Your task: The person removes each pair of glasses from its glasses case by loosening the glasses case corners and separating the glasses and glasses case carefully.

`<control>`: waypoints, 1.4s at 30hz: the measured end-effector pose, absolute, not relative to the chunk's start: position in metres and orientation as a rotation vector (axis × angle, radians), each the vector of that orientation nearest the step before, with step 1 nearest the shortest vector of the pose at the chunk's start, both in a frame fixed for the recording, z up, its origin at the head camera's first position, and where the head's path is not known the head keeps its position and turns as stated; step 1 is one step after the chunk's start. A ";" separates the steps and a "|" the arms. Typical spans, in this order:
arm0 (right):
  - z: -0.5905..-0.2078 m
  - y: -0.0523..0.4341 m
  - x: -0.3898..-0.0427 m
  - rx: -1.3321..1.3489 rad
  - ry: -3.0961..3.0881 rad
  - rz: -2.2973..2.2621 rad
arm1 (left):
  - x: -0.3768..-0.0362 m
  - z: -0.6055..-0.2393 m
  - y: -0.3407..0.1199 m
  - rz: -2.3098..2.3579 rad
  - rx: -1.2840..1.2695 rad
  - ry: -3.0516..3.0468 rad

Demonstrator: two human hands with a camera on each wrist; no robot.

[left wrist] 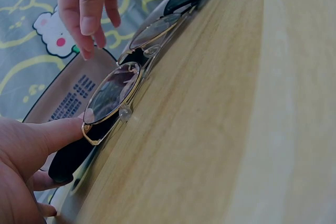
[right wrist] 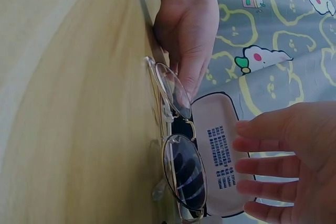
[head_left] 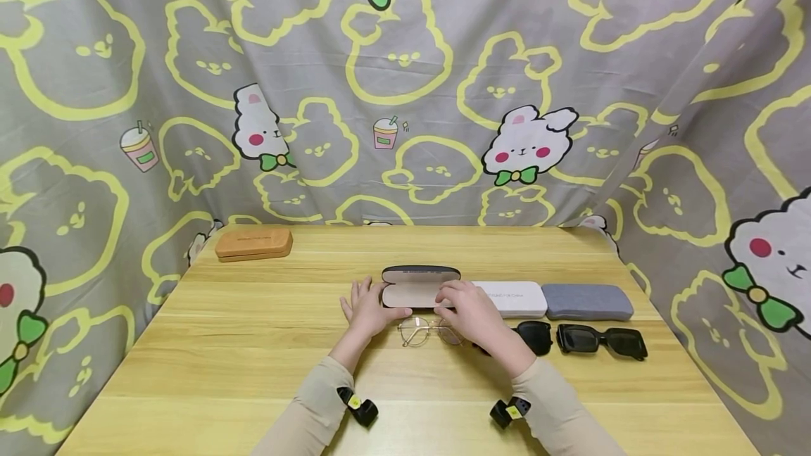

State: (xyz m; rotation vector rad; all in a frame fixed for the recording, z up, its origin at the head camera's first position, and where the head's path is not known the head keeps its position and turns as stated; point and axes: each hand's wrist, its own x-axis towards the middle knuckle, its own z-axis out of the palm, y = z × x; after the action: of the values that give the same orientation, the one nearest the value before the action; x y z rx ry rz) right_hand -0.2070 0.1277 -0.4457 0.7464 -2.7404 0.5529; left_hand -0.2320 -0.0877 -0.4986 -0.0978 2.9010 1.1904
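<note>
Sleeved arms reach across a wooden desk [head_left: 253,343] toward an open black glasses case [head_left: 419,286].
Left hand [head_left: 366,309] steadies the case, one of its fingers [left wrist: 63,131] touching the gold-rimmed glasses [head_left: 429,330] lying just before it; right hand [head_left: 469,312] hovers, fingers [right wrist: 262,150] spread, holding nothing. Thin wire frames and clear round lenses look fragile: a careless press could likely bend them or smudge the glass.
</note>
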 end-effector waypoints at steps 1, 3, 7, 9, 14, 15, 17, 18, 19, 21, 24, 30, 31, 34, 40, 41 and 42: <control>-0.445 0.128 -0.208 0.747 -2.739 0.555 | -0.232 -0.499 -0.088 1.192 -0.097 2.900; -0.444 0.128 -0.208 0.742 -2.739 0.573 | -0.232 -0.498 -0.088 1.192 -0.097 2.897; -0.439 0.129 -0.211 0.721 -2.730 0.622 | -0.232 -0.499 -0.088 1.182 -0.098 2.899; -0.435 0.129 -0.212 0.705 -2.739 0.642 | -0.232 -0.499 -0.088 1.181 -0.100 2.901; -0.429 0.129 -0.214 0.657 -2.767 0.651 | -0.233 -0.499 -0.088 1.184 -0.101 2.901; -0.429 0.129 -0.215 0.651 -2.765 0.648 | -0.233 -0.500 -0.088 1.185 -0.100 2.902; -0.429 0.130 -0.217 0.652 -2.745 0.644 | -0.233 -0.500 -0.087 1.188 -0.099 2.902; -0.429 0.130 -0.218 0.654 -2.737 0.651 | -0.232 -0.500 -0.087 1.188 -0.100 2.901; -0.429 0.131 -0.219 0.661 -2.728 0.655 | -0.232 -0.500 -0.087 1.189 -0.102 2.902; -0.427 0.131 -0.222 0.665 -2.719 0.664 | -0.233 -0.501 -0.087 1.189 -0.105 2.902; -0.424 0.131 -0.225 0.654 -2.714 0.709 | -0.233 -0.502 -0.087 1.186 -0.113 2.901; -0.422 0.129 -0.231 0.601 -2.721 0.762 | -0.234 -0.501 -0.087 1.188 -0.112 2.903; -0.422 0.128 -0.232 0.593 -2.720 0.764 | -0.234 -0.501 -0.087 1.190 -0.108 2.906; -0.424 0.127 -0.236 0.580 -2.705 0.772 | -0.234 -0.502 -0.087 1.188 -0.107 2.907; -0.428 0.126 -0.243 0.579 -2.659 0.787 | -0.234 -0.502 -0.087 1.177 -0.109 2.909; -0.429 0.126 -0.244 0.577 -2.653 0.786 | -0.234 -0.502 -0.087 1.174 -0.110 2.907; -0.430 0.126 -0.245 0.573 -2.650 0.786 | -0.234 -0.502 -0.088 1.171 -0.112 2.905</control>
State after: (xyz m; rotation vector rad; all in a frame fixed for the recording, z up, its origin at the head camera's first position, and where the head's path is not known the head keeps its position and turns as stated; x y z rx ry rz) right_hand -0.2448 0.1255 -0.4295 0.5729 -2.6498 0.7864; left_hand -0.2343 -0.0875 -0.5023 -0.1125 2.9051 1.1706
